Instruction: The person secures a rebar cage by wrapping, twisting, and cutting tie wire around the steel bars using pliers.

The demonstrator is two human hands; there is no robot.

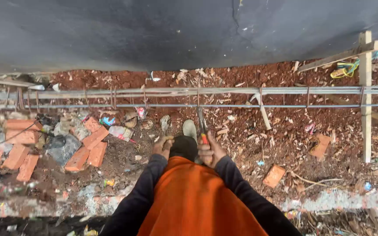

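- The pliers stood in the right hand, gripped by the red handles, tips reaching toward the rebar cage.
- The left hand was clenched beside it, contents unclear.
- Loose bricks lay left on red soil.

The long grey steel rebar cage runs out of the picture at both the left and right edges, so its ends cannot be seen. The jaws of the red-handled pincers are too small to make out where they meet the bars. The right hand covers most of the handles. The left hand is curled shut, and whatever it may hold is hidden. The scattered orange clay bricks blur towards the left edge, and the orange garment is cut off at the bottom.
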